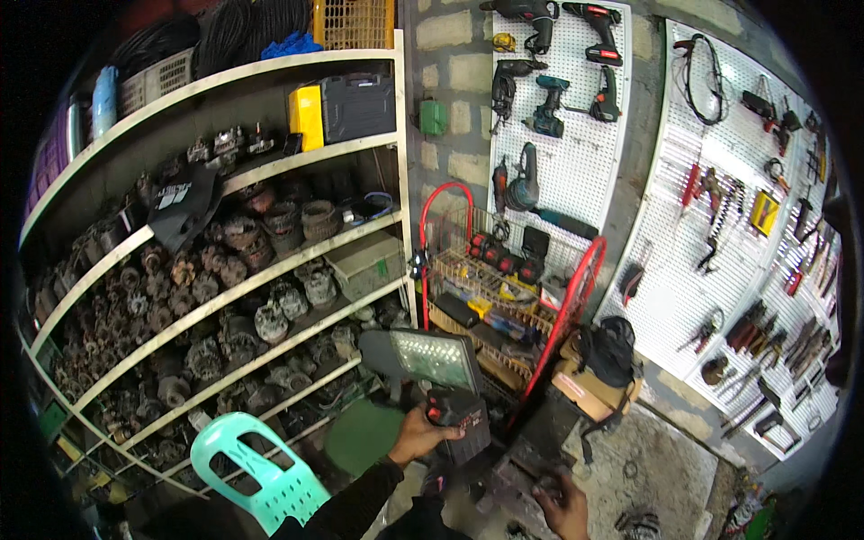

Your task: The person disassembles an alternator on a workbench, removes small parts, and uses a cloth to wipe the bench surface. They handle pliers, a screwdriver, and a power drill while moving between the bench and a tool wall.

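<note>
Near the lower right corner of the shelf rack (404,171), the left hand (418,438) holds a black-and-red battery pack (465,420), fingers closed about it; just behind the pack is a pale-panelled lamp (434,360); the right hand (564,510) is at a dark metal block (517,475), fingers curled, though I cannot tell whether they grip anything; a mint-green chair (286,493) stands before the rack's lower edge.

Right hand (567,513) cut off by the lower edge, the dark thing (545,487) beneath it too murky for me to tell, teal chair (236,450) partly hidden from me by a dark sleeve (364,499), yellow crate (355,25) cropped on top, many shelf parts (153,292) too small to name.
</note>
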The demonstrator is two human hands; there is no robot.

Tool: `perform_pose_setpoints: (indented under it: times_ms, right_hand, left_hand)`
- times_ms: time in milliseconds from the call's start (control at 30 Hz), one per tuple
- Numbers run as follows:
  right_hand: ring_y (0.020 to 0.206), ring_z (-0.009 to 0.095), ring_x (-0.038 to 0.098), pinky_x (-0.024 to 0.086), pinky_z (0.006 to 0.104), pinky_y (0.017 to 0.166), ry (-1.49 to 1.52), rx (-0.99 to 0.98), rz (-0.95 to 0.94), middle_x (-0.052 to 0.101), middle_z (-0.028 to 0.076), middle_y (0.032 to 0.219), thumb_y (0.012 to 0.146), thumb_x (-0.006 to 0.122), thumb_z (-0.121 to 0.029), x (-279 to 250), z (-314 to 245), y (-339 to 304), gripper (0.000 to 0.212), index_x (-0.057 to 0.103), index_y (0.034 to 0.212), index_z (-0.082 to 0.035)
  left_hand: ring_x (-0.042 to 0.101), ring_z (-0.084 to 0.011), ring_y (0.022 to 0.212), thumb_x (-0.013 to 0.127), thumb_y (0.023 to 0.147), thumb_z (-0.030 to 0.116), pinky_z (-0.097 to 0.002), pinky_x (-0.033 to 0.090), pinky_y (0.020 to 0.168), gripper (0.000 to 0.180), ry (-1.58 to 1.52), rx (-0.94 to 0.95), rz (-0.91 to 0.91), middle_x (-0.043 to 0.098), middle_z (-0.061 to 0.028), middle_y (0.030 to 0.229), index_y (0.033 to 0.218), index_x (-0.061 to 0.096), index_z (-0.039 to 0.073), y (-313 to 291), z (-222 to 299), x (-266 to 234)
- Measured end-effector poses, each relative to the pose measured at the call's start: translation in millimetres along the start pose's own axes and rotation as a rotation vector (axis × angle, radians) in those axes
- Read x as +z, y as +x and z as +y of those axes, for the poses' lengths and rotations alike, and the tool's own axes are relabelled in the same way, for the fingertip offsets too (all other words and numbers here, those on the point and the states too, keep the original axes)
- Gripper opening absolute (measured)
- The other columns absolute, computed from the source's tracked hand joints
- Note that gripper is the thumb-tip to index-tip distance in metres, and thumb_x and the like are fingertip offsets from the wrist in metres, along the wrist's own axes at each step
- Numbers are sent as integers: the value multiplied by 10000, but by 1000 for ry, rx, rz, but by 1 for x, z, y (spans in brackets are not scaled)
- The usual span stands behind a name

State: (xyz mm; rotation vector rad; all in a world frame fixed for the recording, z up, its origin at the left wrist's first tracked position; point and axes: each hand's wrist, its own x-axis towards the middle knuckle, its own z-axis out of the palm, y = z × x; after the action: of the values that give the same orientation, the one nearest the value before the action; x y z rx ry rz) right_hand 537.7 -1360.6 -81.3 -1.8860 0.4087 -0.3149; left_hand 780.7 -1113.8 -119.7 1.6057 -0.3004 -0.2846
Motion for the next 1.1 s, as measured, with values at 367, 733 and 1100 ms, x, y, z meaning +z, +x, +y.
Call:
perform_pose_setpoints:
  times_ms: [367, 733, 1100]
  right_hand:
    - [1025, 357, 683, 542, 433, 866, -135, 966, 186, 715, 224, 1116, 980, 642, -341, 49, 235, 22, 422, 667, 1249, -17]
    - [830, 302, 695, 560, 412, 686, 275, 1144, 551, 715, 164, 973, 962, 669, -338, 109, 226, 21, 378, 684, 1178, -28]
    - [690, 221, 690, 567, 338, 551, 311, 1159, 729, 711, 110, 901, 965, 668, -319, 151, 223, -7, 364, 684, 1175, -23]
  left_hand:
    - [686, -235, 1026, 885, 563, -72, -373, 553, 917, 836, 75, 483, 323, 713, -107, 1156, 1310, 512, -27, 475, 87, -56]
    - [673, -285, 1011, 842, 552, -82, -410, 543, 912, 844, 93, 214, 155, 719, -124, 1095, 1320, 495, -51, 700, -15, -82]
    - [640, -250, 1051, 895, 661, 48, -386, 518, 933, 687, -42, 257, 56, 670, -92, 1175, 1253, 548, 13, 734, -69, -60]
